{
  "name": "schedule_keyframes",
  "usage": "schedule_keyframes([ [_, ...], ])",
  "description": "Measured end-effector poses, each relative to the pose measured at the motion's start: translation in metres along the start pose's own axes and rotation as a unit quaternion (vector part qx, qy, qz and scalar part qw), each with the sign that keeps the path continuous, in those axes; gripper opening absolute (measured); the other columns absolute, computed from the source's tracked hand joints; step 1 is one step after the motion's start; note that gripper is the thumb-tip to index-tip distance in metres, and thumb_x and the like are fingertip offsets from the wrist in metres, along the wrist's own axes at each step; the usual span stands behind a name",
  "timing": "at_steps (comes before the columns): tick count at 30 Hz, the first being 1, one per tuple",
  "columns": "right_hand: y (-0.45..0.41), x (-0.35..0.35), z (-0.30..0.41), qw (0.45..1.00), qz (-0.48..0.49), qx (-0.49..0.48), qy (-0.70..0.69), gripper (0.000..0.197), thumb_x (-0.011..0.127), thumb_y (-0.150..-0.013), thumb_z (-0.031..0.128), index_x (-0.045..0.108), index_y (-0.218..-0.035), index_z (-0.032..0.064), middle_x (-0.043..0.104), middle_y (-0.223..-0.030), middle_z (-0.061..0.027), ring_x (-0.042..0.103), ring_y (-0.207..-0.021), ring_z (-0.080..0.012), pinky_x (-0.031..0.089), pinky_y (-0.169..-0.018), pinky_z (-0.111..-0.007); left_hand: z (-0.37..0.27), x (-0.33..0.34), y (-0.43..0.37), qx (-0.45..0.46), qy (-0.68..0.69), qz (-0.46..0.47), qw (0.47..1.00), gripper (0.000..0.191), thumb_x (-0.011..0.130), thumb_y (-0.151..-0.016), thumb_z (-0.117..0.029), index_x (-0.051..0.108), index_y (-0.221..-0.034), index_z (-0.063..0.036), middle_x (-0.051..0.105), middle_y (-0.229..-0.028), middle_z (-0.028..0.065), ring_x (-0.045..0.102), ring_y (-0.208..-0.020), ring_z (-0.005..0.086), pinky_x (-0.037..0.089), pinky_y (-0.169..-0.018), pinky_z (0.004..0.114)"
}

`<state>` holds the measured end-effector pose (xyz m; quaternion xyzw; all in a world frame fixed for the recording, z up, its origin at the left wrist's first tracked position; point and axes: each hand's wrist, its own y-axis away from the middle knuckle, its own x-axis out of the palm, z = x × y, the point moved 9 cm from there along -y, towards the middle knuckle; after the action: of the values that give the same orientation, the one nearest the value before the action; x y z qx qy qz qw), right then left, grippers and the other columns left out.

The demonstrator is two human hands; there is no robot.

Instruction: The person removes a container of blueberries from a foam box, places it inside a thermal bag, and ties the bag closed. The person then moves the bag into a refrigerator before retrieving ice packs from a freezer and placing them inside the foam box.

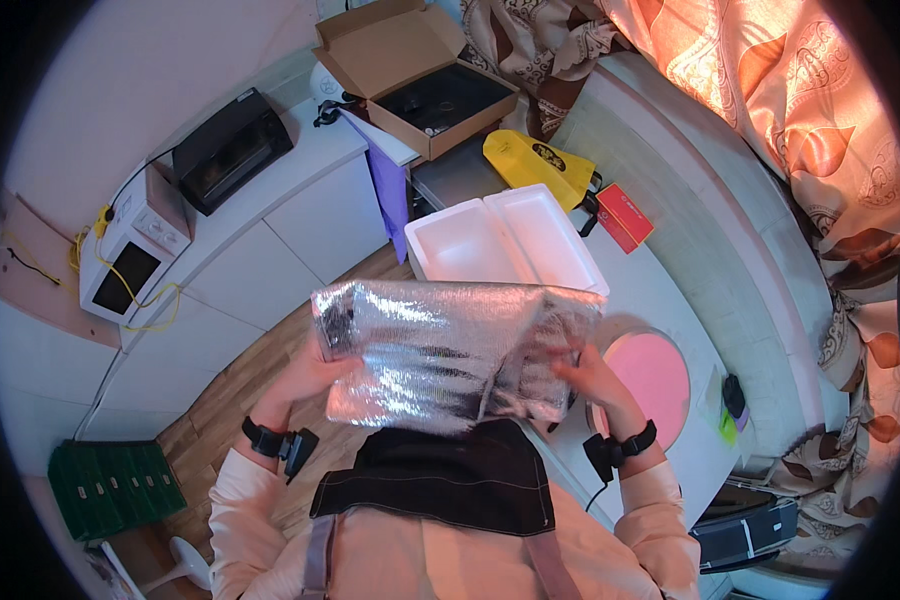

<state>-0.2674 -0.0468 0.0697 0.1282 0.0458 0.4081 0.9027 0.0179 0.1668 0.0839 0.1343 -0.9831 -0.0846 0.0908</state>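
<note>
A silver foil insulated bag (427, 345) is held up in front of my chest, spread between both hands. My left hand (319, 375) grips its left edge, thumb on the near face and the other fingers hidden behind it. At the right side, my right hand (581, 371) has its fingers on the creased, folded part; how firmly it grips is not plain. Just beyond the bag stands a white foam box (457, 240) with two open hollow parts side by side, its near edge covered by the foil.
On the white table (667, 292) are a yellow bag (536, 165), a red packet (625, 217) and a round pink-topped object (649, 386). An open cardboard box (465, 112) stands farther back. A microwave (135, 247) and black toaster oven (232, 150) sit on the left counter.
</note>
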Motion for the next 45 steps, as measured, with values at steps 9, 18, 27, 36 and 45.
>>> schedule_keyframes([
  [9,-0.018,-0.024,0.018,0.972,0.030,-0.074,-0.221,0.021,0.059,-0.080,0.004,0.064,-0.100,0.0008,0.050,-0.125,-0.0192,0.054,-0.109,-0.0272,0.044,-0.092,-0.039,-0.072,-0.009,-0.123,0.100,-0.013,0.076,0.992,0.014,0.063,-0.076,-0.001,0.066,-0.089,-0.0024,0.047,-0.131,0.0179,0.058,-0.103,0.0214,0.048,-0.088,0.031],
  [18,-0.032,-0.044,0.040,0.940,-0.108,-0.199,0.255,0.012,0.065,-0.060,0.006,0.063,-0.071,0.0005,0.059,-0.111,-0.0165,0.062,-0.087,-0.0300,0.050,-0.073,-0.035,-0.008,0.030,-0.235,-0.132,0.031,0.173,0.975,0.028,0.050,-0.087,-0.015,0.060,-0.108,0.0004,0.057,-0.116,0.0119,0.056,-0.105,0.0186,0.042,-0.094,0.029],
  [27,-0.153,0.114,0.013,0.798,-0.094,-0.055,0.593,0.032,0.060,-0.069,0.016,0.053,-0.097,0.0004,0.051,-0.100,-0.0180,0.062,-0.070,-0.0312,0.053,-0.053,-0.037,0.086,0.063,-0.268,0.161,-0.656,0.158,0.720,0.045,0.046,-0.087,-0.018,0.041,-0.130,-0.0042,0.035,-0.136,0.0240,0.027,-0.131,0.0362,0.025,-0.106,0.045],
  [36,-0.173,0.096,-0.097,0.863,0.060,0.318,0.388,0.089,0.060,-0.068,0.043,0.024,-0.134,-0.0046,0.017,-0.142,-0.0293,0.024,-0.129,-0.0483,0.022,-0.106,-0.052,-0.017,0.031,-0.260,0.360,-0.525,-0.024,0.771,0.038,0.054,-0.078,-0.013,0.053,-0.115,-0.0052,0.048,-0.124,0.0210,0.038,-0.123,0.0346,0.029,-0.103,0.042],
  [45,-0.172,0.098,-0.095,0.829,0.078,0.092,0.546,0.052,0.048,-0.081,0.035,0.047,-0.120,0.0010,0.046,-0.121,-0.0296,0.056,-0.097,-0.0453,0.046,-0.083,-0.047,0.069,-0.061,-0.328,-0.072,-0.511,0.141,0.845,0.045,0.058,-0.074,-0.036,0.062,-0.102,-0.0010,0.063,-0.092,0.0230,0.060,-0.087,0.0396,0.048,-0.079,0.044],
])
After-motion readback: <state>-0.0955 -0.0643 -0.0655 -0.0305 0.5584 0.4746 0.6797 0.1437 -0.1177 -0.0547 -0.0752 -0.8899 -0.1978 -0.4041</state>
